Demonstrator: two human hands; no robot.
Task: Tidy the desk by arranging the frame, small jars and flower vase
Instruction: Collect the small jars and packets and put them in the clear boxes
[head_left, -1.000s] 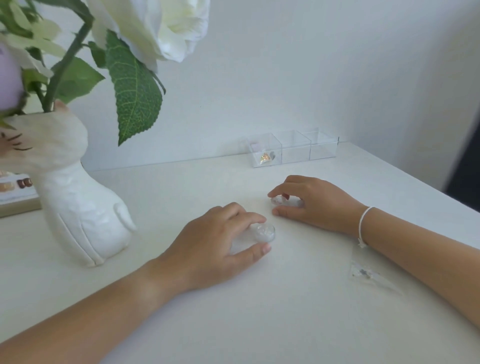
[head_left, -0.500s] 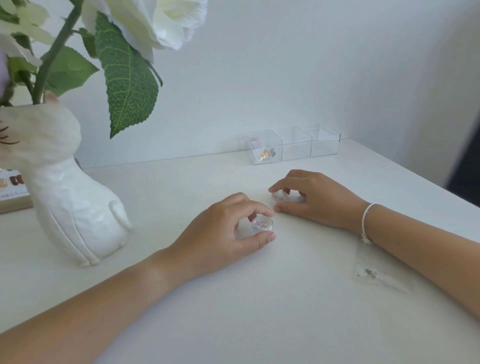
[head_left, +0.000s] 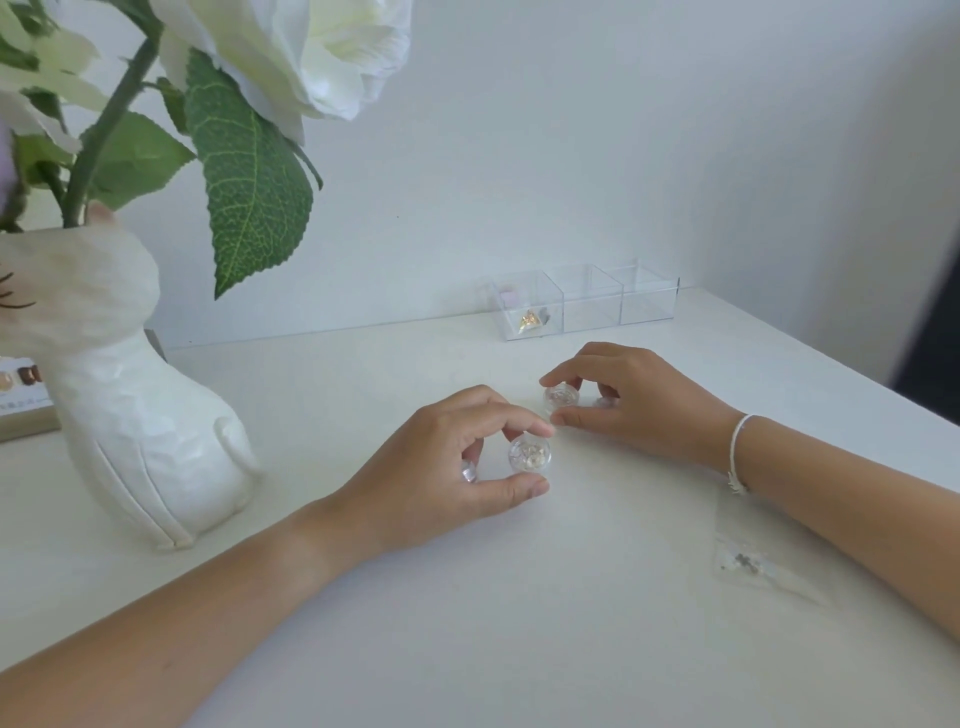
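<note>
My left hand (head_left: 436, 467) pinches a small clear round jar (head_left: 529, 453) between thumb and forefinger, tipped so its round face shows, just above the white desk (head_left: 467, 623). A second tiny clear piece (head_left: 468, 473) shows under that palm. My right hand (head_left: 639, 400) grips another small clear jar (head_left: 561, 396) with its fingertips, a short way behind the first. The white cat-shaped flower vase (head_left: 140, 431) with a white rose stands at the left. A wooden frame (head_left: 21, 400) shows partly behind the vase.
A clear three-compartment box (head_left: 587, 304) sits against the back wall, with small trinkets in its left cell. A small clear plastic bag (head_left: 753, 556) lies under my right forearm. A large green leaf (head_left: 249, 197) hangs over the left of the desk. The desk's right edge runs diagonally.
My left hand has raised and tipped its jar so the round face shows. My right hand has opened its fingers around the other jar and holds it clear of the palm.
</note>
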